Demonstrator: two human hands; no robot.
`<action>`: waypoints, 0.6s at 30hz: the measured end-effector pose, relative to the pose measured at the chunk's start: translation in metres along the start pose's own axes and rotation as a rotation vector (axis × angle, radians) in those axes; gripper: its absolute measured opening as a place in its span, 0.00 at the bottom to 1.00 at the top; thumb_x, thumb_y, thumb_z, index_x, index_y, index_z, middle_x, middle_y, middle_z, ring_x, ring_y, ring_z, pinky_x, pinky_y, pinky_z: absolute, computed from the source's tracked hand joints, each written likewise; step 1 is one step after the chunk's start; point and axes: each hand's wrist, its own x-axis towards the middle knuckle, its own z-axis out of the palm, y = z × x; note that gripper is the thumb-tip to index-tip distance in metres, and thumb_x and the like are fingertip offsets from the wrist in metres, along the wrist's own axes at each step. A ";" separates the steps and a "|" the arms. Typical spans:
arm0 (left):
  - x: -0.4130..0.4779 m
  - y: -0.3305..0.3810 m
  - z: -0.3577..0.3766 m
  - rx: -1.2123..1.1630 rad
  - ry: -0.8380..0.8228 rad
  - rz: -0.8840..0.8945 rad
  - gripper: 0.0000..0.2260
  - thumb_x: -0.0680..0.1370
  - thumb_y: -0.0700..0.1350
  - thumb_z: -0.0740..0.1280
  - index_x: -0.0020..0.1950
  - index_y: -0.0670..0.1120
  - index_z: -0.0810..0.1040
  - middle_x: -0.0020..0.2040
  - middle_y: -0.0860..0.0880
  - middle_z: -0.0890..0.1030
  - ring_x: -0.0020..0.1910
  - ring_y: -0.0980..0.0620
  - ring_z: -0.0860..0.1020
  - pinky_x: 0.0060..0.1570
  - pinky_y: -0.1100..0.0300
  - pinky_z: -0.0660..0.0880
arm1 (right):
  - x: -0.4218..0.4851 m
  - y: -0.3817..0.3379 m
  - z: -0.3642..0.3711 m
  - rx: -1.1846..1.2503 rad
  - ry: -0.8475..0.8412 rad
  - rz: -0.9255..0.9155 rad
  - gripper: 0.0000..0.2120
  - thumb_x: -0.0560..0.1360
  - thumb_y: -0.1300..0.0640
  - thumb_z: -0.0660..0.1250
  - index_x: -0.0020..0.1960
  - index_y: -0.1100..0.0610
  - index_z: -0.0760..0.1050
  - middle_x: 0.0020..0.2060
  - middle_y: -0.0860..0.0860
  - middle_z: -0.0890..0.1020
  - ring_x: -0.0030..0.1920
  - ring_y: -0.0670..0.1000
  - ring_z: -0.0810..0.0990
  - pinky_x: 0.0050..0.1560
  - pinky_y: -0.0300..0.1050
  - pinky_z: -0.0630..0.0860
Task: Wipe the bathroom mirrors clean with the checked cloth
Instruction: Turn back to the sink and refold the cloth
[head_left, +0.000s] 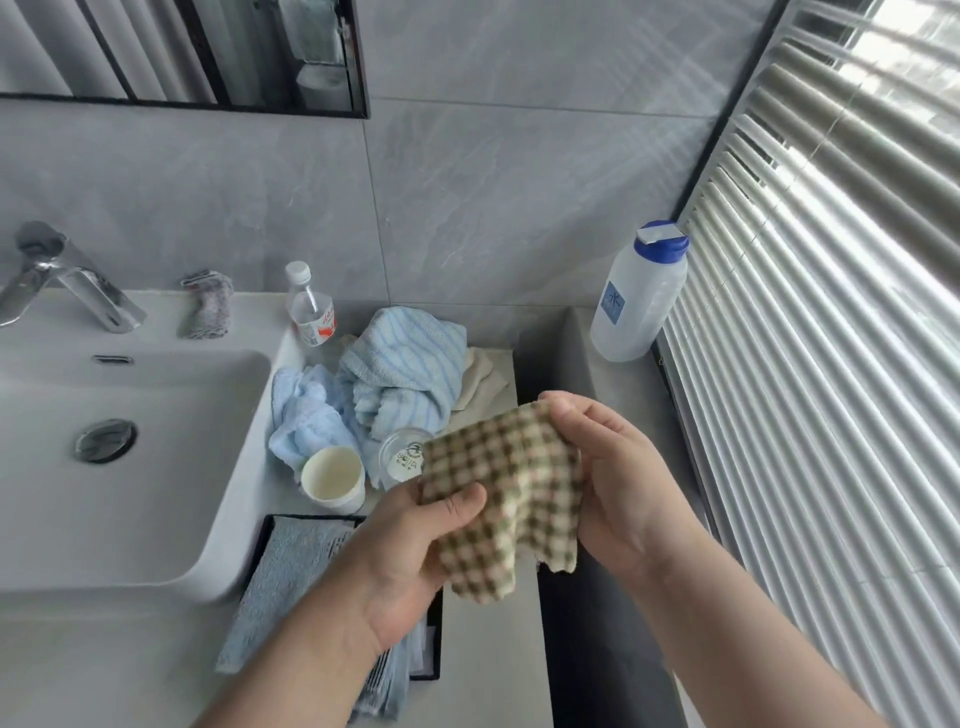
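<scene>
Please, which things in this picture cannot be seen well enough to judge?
Head view only:
- Mirror: cut off by the top edge; whether it is clean cannot be told.
- Clear cup: partly hidden behind the checked cloth, which the left hand and right hand hold.
- Label on the small bottle: too small to read.
- Black tray: mostly covered by a grey-blue towel and the left forearm.

The grey bench (493, 649) carries a white sink (156, 519) at left, crumpled blue towels (395, 364), a paper cup (332, 480), and a water bottle (310, 312) farther back.
</scene>
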 end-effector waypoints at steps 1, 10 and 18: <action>0.001 0.000 0.002 -0.039 0.043 0.020 0.15 0.65 0.41 0.77 0.51 0.41 0.86 0.54 0.39 0.84 0.49 0.44 0.85 0.39 0.55 0.81 | 0.002 -0.001 -0.004 0.017 -0.021 0.047 0.12 0.79 0.54 0.64 0.52 0.63 0.79 0.45 0.60 0.84 0.44 0.58 0.84 0.50 0.56 0.81; 0.003 0.019 -0.007 0.307 0.445 0.287 0.06 0.76 0.39 0.71 0.53 0.44 0.82 0.46 0.46 0.87 0.49 0.44 0.85 0.47 0.52 0.80 | 0.000 0.020 -0.011 -0.445 -0.018 0.023 0.15 0.74 0.55 0.71 0.60 0.52 0.77 0.48 0.61 0.85 0.46 0.67 0.83 0.43 0.63 0.78; -0.007 0.022 -0.025 0.830 0.347 0.669 0.24 0.70 0.32 0.76 0.56 0.58 0.81 0.46 0.53 0.86 0.47 0.62 0.82 0.51 0.69 0.77 | -0.007 0.006 0.002 -0.916 0.004 -0.238 0.18 0.77 0.61 0.69 0.64 0.46 0.78 0.47 0.47 0.85 0.42 0.55 0.84 0.45 0.57 0.83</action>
